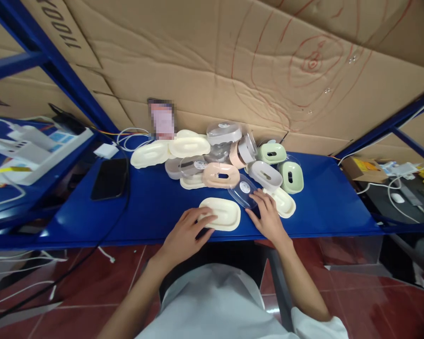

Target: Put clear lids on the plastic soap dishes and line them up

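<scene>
A cream oval soap-dish tray [222, 213] lies on the blue shelf top [151, 207] close to the front edge. My left hand [185, 235] rests on its left end, fingers curled over the rim. My right hand [266, 214] is just right of the tray, its fingertips pinching the edge of a clear plastic lid [243, 190] that leans tilted against the pile behind.
Behind lies a heap of soap-dish parts: cream [169, 148], pink [221, 174], green [291, 176], grey [266, 175], and clear lids. A black phone [109, 178], a white charger [106, 150] and cables sit at left. Cardboard wall behind; blue frame posts on both sides.
</scene>
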A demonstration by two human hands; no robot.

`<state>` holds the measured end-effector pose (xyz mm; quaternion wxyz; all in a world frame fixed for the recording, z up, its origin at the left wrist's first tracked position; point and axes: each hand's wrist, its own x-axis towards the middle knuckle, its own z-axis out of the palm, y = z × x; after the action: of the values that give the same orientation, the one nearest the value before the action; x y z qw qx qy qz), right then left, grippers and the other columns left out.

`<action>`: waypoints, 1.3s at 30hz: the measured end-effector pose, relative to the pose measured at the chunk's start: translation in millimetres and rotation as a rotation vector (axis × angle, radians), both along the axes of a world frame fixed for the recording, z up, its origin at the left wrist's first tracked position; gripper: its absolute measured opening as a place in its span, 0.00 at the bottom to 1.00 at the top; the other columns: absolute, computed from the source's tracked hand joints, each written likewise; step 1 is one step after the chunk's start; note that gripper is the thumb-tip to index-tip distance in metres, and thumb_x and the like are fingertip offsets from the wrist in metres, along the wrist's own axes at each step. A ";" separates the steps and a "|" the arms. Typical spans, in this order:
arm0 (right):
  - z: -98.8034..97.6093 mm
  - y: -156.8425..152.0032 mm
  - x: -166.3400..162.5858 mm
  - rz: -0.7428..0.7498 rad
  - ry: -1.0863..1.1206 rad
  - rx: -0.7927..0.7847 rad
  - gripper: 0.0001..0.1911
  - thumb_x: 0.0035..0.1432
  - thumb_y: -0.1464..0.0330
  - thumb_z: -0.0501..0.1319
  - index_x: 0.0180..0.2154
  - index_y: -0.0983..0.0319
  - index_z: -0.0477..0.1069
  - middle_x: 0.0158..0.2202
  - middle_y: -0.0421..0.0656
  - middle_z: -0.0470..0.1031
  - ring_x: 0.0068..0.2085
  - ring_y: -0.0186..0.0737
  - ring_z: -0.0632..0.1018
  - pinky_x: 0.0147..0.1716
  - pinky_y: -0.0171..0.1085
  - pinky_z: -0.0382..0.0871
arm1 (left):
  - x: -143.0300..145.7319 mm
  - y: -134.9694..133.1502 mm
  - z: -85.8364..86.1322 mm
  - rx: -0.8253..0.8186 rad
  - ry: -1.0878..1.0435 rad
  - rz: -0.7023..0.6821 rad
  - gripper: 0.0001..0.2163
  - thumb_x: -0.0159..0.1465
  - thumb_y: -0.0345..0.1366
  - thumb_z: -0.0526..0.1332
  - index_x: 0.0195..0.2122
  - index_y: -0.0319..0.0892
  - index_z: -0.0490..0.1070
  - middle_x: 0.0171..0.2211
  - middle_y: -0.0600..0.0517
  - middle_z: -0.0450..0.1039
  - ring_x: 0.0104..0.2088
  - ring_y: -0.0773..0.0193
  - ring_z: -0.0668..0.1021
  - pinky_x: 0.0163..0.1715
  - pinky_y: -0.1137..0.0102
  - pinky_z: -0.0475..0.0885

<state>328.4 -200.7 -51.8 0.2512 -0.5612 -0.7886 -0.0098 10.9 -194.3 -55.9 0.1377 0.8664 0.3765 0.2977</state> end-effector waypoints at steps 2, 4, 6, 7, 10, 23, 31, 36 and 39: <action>1.9 -8.9 0.1 0.084 0.010 0.010 0.26 0.77 0.63 0.57 0.71 0.57 0.61 0.66 0.54 0.73 0.72 0.55 0.70 0.70 0.61 0.65 | -0.1 -2.1 -0.8 -0.025 -0.011 0.048 0.22 0.74 0.39 0.63 0.68 0.51 0.68 0.69 0.41 0.67 0.61 0.50 0.78 0.59 0.54 0.79; 3.7 -17.3 -4.1 0.170 0.020 0.015 0.27 0.76 0.66 0.57 0.72 0.58 0.60 0.67 0.54 0.73 0.71 0.53 0.70 0.69 0.61 0.66 | 0.4 -3.7 -2.0 -0.036 -0.037 0.088 0.28 0.74 0.40 0.64 0.73 0.53 0.61 0.75 0.39 0.55 0.63 0.49 0.77 0.58 0.55 0.80; 4.9 -23.4 -11.8 0.242 0.015 0.011 0.26 0.76 0.68 0.57 0.71 0.58 0.62 0.68 0.53 0.72 0.72 0.53 0.69 0.70 0.61 0.67 | 0.9 -4.2 -4.0 -0.018 -0.056 0.105 0.31 0.74 0.40 0.64 0.75 0.55 0.56 0.78 0.40 0.50 0.66 0.47 0.75 0.58 0.55 0.81; 5.1 -25.4 -16.4 0.268 0.010 0.010 0.26 0.75 0.69 0.57 0.71 0.58 0.63 0.69 0.52 0.72 0.73 0.53 0.69 0.70 0.61 0.67 | 1.1 -3.9 -5.2 -0.004 -0.054 0.102 0.32 0.73 0.40 0.65 0.76 0.56 0.55 0.78 0.40 0.49 0.68 0.46 0.73 0.59 0.53 0.80; 4.4 -27.9 -29.1 0.329 0.007 0.004 0.26 0.75 0.71 0.57 0.71 0.58 0.64 0.70 0.51 0.71 0.74 0.51 0.67 0.71 0.58 0.67 | 1.0 -1.3 -8.3 0.020 -0.008 0.058 0.33 0.74 0.39 0.64 0.77 0.58 0.54 0.77 0.42 0.54 0.72 0.44 0.69 0.65 0.49 0.75; 0.0 -27.3 -47.5 0.248 0.040 -0.039 0.28 0.74 0.64 0.62 0.72 0.55 0.65 0.66 0.51 0.73 0.71 0.54 0.70 0.67 0.56 0.73 | 1.8 0.4 -12.2 -0.008 -0.018 0.127 0.28 0.75 0.42 0.63 0.74 0.55 0.60 0.73 0.42 0.61 0.68 0.48 0.73 0.64 0.53 0.77; 3.6 -23.3 -14.4 -0.012 0.022 0.000 0.24 0.77 0.66 0.56 0.70 0.53 0.67 0.67 0.49 0.72 0.68 0.54 0.73 0.66 0.59 0.72 | -7.6 -2.6 -5.2 0.062 0.040 0.050 0.09 0.75 0.37 0.62 0.52 0.47 0.80 0.58 0.46 0.80 0.65 0.49 0.77 0.64 0.51 0.75; 24.4 1.0 -19.8 0.014 -0.032 -0.001 0.22 0.77 0.62 0.57 0.68 0.56 0.69 0.69 0.49 0.72 0.70 0.54 0.71 0.67 0.57 0.68 | -38.3 -18.4 -5.2 0.136 0.087 0.130 0.07 0.74 0.35 0.63 0.50 0.47 0.80 0.56 0.47 0.81 0.61 0.48 0.79 0.59 0.51 0.76; 33.6 39.3 -44.4 0.087 -0.065 0.002 0.23 0.78 0.62 0.55 0.69 0.57 0.68 0.69 0.49 0.72 0.71 0.53 0.70 0.68 0.55 0.65 | -53.2 -24.9 -7.1 0.147 0.074 0.147 0.07 0.75 0.36 0.62 0.49 0.48 0.80 0.55 0.47 0.81 0.61 0.48 0.79 0.58 0.53 0.77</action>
<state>284.0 -161.3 -18.1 0.2262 -0.5256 -0.8200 -0.0178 -42.3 -219.3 -63.0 0.0376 0.8546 0.4211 0.3015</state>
